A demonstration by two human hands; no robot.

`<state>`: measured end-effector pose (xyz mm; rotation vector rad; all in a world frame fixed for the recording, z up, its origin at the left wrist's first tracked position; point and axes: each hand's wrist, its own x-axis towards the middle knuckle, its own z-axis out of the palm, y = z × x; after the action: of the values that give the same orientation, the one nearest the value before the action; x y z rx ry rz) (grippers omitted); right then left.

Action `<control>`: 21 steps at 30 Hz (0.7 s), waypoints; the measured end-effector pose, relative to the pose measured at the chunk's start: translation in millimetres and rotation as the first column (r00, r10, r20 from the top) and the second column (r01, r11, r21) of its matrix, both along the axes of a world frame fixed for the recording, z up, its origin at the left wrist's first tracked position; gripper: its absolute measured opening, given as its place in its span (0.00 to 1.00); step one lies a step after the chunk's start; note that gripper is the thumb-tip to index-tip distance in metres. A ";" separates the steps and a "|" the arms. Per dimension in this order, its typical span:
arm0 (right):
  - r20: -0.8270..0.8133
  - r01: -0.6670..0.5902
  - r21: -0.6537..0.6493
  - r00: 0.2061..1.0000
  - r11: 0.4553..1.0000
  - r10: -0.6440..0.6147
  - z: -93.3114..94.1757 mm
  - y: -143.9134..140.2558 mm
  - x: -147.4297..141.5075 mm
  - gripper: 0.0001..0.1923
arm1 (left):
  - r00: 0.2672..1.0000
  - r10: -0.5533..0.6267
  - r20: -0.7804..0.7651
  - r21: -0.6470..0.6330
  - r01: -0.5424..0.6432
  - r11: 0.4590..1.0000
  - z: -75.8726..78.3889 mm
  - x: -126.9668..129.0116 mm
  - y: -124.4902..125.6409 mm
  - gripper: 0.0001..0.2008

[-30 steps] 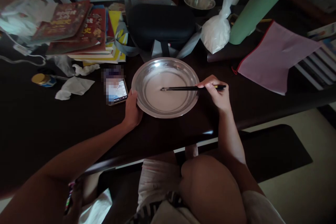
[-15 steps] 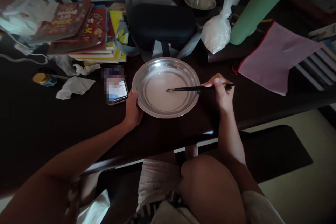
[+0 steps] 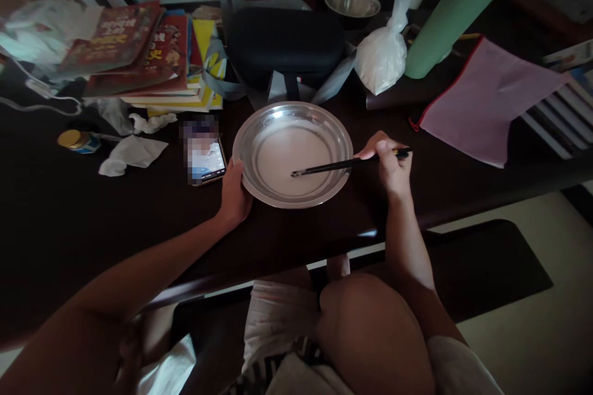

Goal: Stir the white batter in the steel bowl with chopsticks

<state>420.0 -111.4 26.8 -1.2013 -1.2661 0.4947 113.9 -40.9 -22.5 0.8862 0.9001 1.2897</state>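
Two hands are at work on a dark table [image 3: 69, 216]. At far left lie a small gold-lidded jar [image 3: 76, 141], crumpled tissues [image 3: 132, 153] and a stack of books [image 3: 148, 55]. Beside them a phone [image 3: 206, 160] rests face up, just left of the left hand [image 3: 233, 194]. That hand presses against the near-left rim of a shallow metal pan [image 3: 252, 129], fingers curled together around the edge, steadying it. The pan holds a thin, pale, smooth liquid spread evenly over its floor. A pair of dark chopsticks [image 3: 331, 166] reaches in from the right, tips dipped into the liquid near the pan's centre. The right hand [image 3: 391, 166] pinches the chopsticks' upper end between thumb and forefingers, just outside the right rim. Judged from the even surface, the mixing appears well advanced; no lumps show, though dim light limits certainty. Behind stand a white filled bag [image 3: 382, 55] and a small steel bowl [image 3: 352, 3]; a pink pouch [image 3: 482, 99] lies at far right.
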 end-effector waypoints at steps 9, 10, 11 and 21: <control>0.011 0.002 0.027 1.000 1.000 -0.002 -1.1 0.0 -0.6 0.20 | 1.000 -0.008 -0.005 0.000 0.008 1.000 -0.1 -0.4 -0.3 0.20; 0.003 -0.010 0.022 1.000 1.000 0.010 -0.9 -0.3 -1.0 0.20 | 1.000 -0.012 -0.010 0.006 0.012 1.000 0.0 -0.7 -0.3 0.19; 0.010 -0.041 0.007 0.999 0.999 0.041 -0.5 -0.4 -1.5 0.20 | 1.000 -0.017 -0.014 0.011 0.017 1.000 0.0 -1.0 -0.1 0.19; -0.043 0.005 0.073 0.999 0.997 -0.002 -4.0 0.5 0.0 0.21 | 1.000 0.007 0.003 -0.016 -0.007 1.000 0.1 -0.2 -0.2 0.22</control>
<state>420.1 -110.9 22.8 -1.1259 -1.2355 0.4658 113.6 -41.0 -22.4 0.8688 0.9107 1.2879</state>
